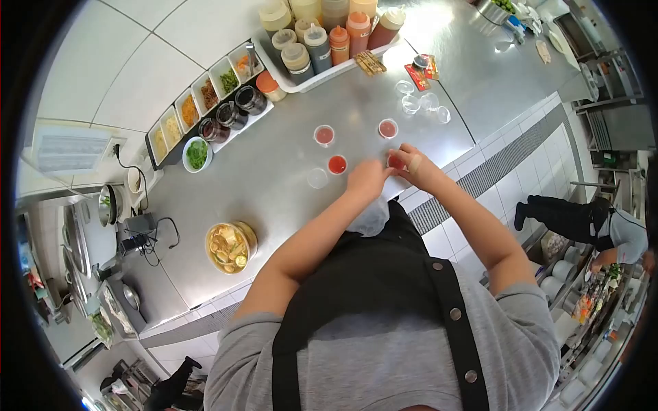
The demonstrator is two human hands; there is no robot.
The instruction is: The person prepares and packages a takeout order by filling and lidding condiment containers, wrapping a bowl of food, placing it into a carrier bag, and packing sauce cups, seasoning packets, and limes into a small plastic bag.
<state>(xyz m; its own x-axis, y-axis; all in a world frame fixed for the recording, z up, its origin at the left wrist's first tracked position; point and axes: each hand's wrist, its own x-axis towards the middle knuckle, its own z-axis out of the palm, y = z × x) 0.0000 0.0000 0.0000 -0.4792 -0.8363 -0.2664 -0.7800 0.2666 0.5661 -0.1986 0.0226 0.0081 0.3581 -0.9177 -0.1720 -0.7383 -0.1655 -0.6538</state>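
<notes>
At the counter's front edge, my right hand (419,170) is closed round a small clear sauce cup (395,162) with red sauce. My left hand (367,181) is curled at the same cup's left side, its fingertips against it and partly hidden. Whether a lid is on this cup I cannot tell. Three more cups of red sauce stand nearby: one cup (337,164) left of my hands, another cup (323,135) behind it, and a third cup (388,128) behind my right hand. A clear round lid (317,178) lies flat beside my left hand.
Several clear cups or lids (429,102) and red packets (417,77) lie at the back right. A tray of squeeze bottles (317,49), topping containers (209,92) and a bowl of greens (197,155) line the wall. A food bowl (231,248) sits left; a person (603,222) stands right.
</notes>
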